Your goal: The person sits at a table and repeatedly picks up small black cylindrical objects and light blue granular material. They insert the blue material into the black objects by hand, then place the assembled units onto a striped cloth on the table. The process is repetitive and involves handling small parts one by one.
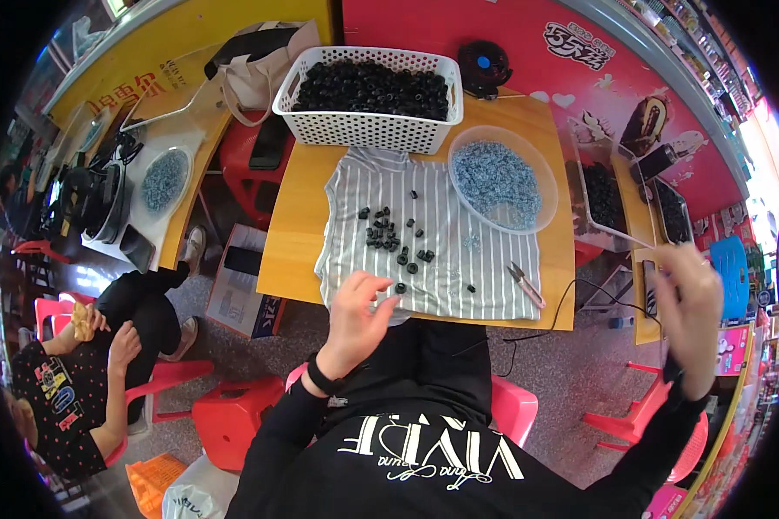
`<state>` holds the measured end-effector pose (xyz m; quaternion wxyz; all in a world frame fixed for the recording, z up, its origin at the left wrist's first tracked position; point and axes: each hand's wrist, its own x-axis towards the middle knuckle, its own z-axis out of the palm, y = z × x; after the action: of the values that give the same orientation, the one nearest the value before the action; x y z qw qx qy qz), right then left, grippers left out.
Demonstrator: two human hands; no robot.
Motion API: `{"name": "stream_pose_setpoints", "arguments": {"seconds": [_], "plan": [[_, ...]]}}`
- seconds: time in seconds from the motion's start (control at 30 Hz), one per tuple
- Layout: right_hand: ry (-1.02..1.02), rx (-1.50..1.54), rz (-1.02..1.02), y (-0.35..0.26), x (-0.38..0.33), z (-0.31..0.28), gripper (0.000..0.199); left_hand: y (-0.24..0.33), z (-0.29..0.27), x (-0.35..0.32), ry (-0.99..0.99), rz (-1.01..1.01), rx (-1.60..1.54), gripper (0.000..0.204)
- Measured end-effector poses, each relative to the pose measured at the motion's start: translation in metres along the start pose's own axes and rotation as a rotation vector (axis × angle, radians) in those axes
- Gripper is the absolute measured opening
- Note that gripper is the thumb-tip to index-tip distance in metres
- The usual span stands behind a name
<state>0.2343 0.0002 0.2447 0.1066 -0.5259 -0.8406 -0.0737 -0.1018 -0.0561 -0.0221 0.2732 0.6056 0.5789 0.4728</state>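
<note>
My left hand (355, 322) is at the front edge of the table, its thumb and fingers curved and apart with nothing visible gripped. Just beyond the fingertips lies a small black ring-shaped part (401, 288). A loose pile of small black parts (383, 232) is spread over a grey-and-white striped cloth (502, 259). Far to the right, off the table, my right hand (688, 298) is raised; its fingers are blurred, and whether they hold anything is unclear. A round clear tub (547, 197) of small bluish translucent pieces and pink-handled scissors (526, 285) also rest on the cloth.
A white perforated basket (368, 134) full of black parts stands at the back, beside a black fan (484, 67). A black cable (563, 303) hangs at the right edge. Red stools (234, 419) stand around; another person (69, 389) sits at left.
</note>
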Motion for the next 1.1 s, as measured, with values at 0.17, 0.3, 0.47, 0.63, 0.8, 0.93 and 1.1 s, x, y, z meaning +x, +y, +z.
{"name": "stream_pose_setpoints", "arguments": {"seconds": [0.17, 0.3, 0.47, 0.63, 0.8, 0.93, 1.1], "plan": [[-0.076, 0.518, -0.018, -0.039, -0.029, 0.091, 0.016, 0.007, 0.022, 0.003, 0.031, 0.165, 0.355, 0.027], [0.048, 0.602, 0.002, -0.055, -0.047, 0.210, 0.016, 0.011, 0.030, 0.009, -0.048, 0.165, 0.364, 0.025], [0.066, 0.637, 0.118, -0.078, -0.046, 0.268, 0.017, -0.004, 0.025, 0.007, -0.044, 0.201, 0.310, 0.021], [0.112, 0.519, 0.079, -0.085, -0.039, 0.271, 0.014, -0.008, 0.017, 0.003, -0.052, -0.141, -0.114, 0.016], [0.102, 0.533, 0.084, -0.084, -0.038, 0.272, 0.012, -0.010, 0.015, 0.008, -0.174, -0.445, -0.978, 0.015], [0.148, 0.563, 0.053, -0.088, -0.033, 0.273, 0.011, -0.017, 0.018, 0.007, -0.254, -0.538, -1.353, 0.012], [0.145, 0.545, 0.055, -0.091, -0.032, 0.273, 0.012, -0.018, 0.022, 0.000, -0.281, -0.591, -1.584, 0.015]]}}
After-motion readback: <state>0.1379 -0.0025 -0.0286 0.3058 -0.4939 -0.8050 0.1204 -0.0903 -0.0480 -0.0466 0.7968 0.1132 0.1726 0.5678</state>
